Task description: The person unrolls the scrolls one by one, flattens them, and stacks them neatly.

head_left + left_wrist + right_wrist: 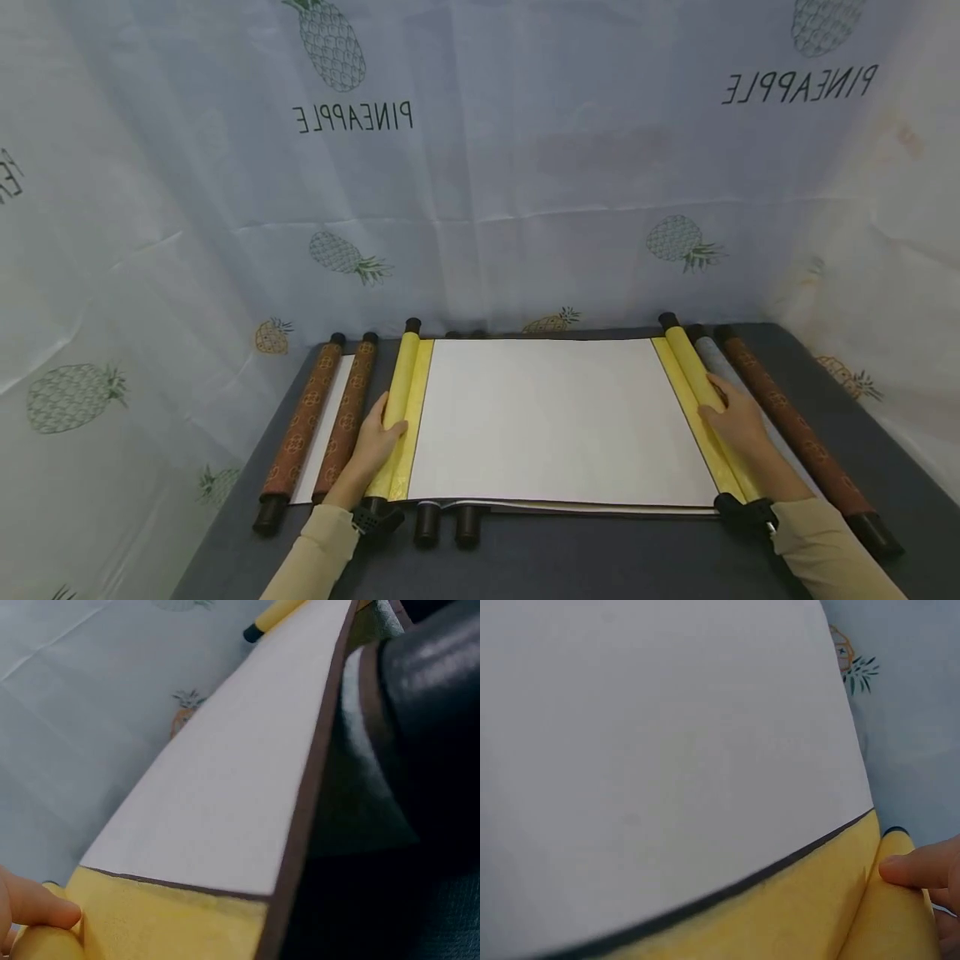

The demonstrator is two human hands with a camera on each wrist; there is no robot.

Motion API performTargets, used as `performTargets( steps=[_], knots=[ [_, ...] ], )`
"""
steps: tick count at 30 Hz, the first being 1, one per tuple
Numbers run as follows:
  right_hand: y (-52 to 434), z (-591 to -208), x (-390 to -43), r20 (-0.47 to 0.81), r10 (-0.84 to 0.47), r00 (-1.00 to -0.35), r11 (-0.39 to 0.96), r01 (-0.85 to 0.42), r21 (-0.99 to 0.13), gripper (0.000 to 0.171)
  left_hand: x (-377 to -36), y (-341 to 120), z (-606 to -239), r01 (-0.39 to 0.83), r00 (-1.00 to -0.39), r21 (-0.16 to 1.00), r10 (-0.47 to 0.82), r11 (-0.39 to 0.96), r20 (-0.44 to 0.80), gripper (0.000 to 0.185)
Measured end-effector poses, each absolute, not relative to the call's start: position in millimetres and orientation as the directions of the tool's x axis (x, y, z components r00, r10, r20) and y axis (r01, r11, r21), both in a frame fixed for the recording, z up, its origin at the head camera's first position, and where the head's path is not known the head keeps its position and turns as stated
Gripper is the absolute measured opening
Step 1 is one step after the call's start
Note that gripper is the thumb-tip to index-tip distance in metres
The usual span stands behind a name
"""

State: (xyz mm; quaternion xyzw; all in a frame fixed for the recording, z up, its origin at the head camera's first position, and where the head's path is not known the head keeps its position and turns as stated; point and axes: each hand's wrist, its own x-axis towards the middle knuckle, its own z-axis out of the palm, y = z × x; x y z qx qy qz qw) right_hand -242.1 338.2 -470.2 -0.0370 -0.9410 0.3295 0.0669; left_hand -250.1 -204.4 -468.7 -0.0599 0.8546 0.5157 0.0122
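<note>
Spanning most of the dark grey tabletop (862,400), a long white paper scroll with yellow silk end bands (555,421) lies unrolled and flat, its blank sheet face up between two yellow rolled ends with black knobs. Backdrop: pale pineapple-print cloth (480,183) hung on three sides. Left roll (401,392) sits under the left hand (373,450), fingers curled over it, thumb on the inner side; the left wrist view shows a fingertip (41,907) pressed to the yellow roll at the band's edge. Right roll (701,392) is held by the right hand (735,417), fingers wrapped over the top, fingertip (915,868) on the yellow silk. Judged light, paper thin and crease-prone, silk somewhat slick; the stiff rolled ends are the sound places to grip, mid-length, keeping both parallel so the sheet does not skew or buckle. Avoid the bare paper. Beside the left roll, just apart, lies a partly opened brown patterned scroll (322,417) with two rolls; right of the right hand, touching or nearly so, a grey rolled scroll (720,367) and a brown patterned rolled scroll (802,433). Two black knob ends (446,525) poke out beneath the near edge.
</note>
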Motion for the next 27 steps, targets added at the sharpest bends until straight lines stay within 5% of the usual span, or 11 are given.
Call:
performTargets(
  steps=[27],
  knots=[
    [341, -473, -244, 0.013, 0.103, -0.995, 0.825, 0.078, -0.559, 0.065, -250, -206, -485, -0.092, -0.995, 0.875, -0.067, 0.475, -0.068, 0.069]
  ],
)
